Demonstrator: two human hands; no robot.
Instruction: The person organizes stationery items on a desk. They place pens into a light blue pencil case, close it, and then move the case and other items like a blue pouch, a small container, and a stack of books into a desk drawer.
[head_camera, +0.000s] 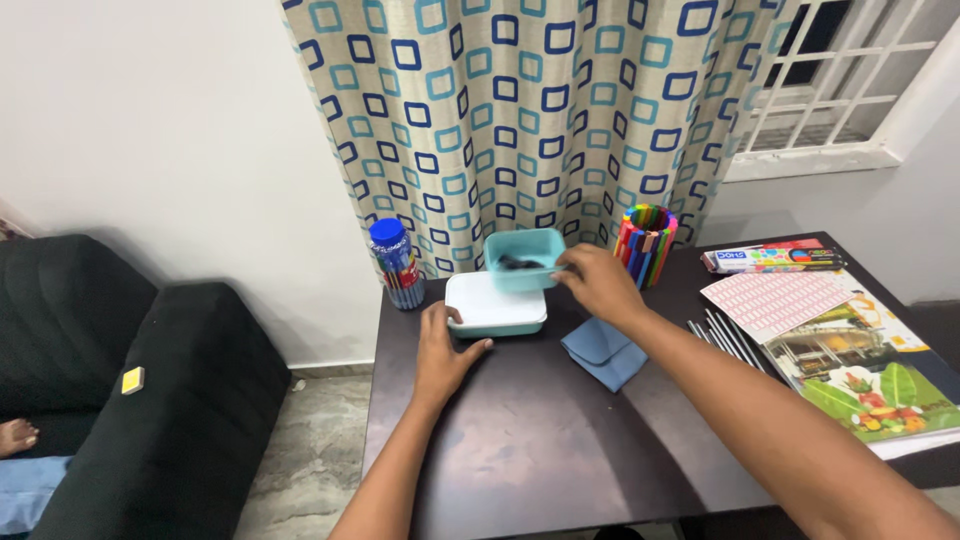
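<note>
Head view: right hand (598, 283) pinching teal box (525, 259) rim, tilting; left hand (447, 345) pressing flat on lid (494, 304). Dark contents risking spilling.

A plain white wall (150, 120) runs behind a dark brown table (540, 440). A cream curtain (520, 110) patterned with blue and teal squares hangs to the tabletop, covering part of a white barred window (850, 80) that looks dark outside, perhaps night. A black sofa (130, 400) stands at the left on a grey stone-tiled floor (310, 450).
</note>
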